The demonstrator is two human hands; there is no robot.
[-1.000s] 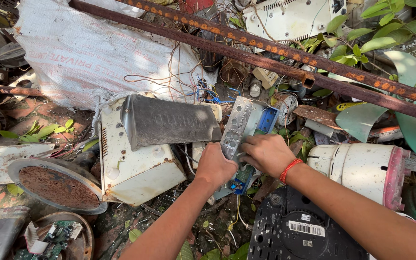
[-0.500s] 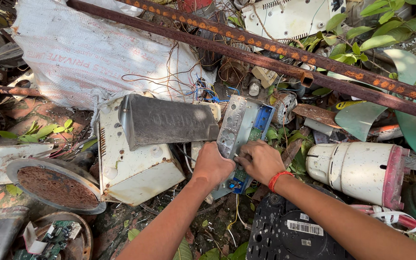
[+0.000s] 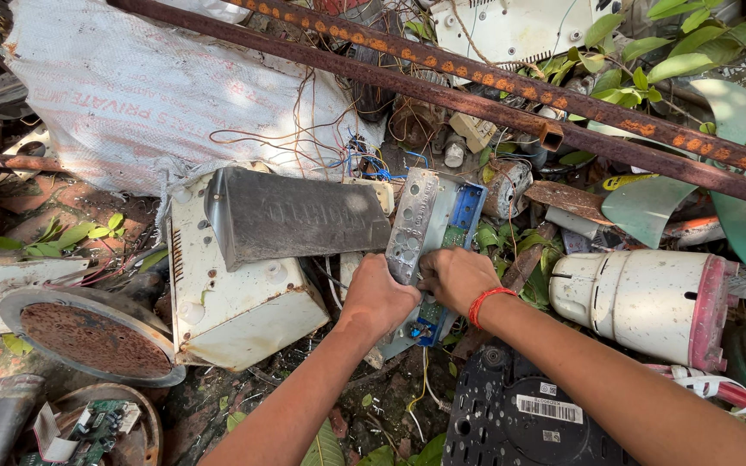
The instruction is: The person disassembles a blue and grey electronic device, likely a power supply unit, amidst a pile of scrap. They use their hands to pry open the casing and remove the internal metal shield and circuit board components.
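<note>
Bracket, a perforated grey metal strip on a blue-edged circuit board, lies among scrap just right of the white casing. Left hand is closed round its lower end, and right hand, red-banded, now grips beside it nearly touching, having slid in from a second ago. Both hands look set to pull together.

Bare forearms, no sleeves; red thread band on right wrist.

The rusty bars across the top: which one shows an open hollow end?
The lower rusty bar: its square open end shows near the middle right, unlike the upper orange-flecked bar, which runs on unbroken.
</note>
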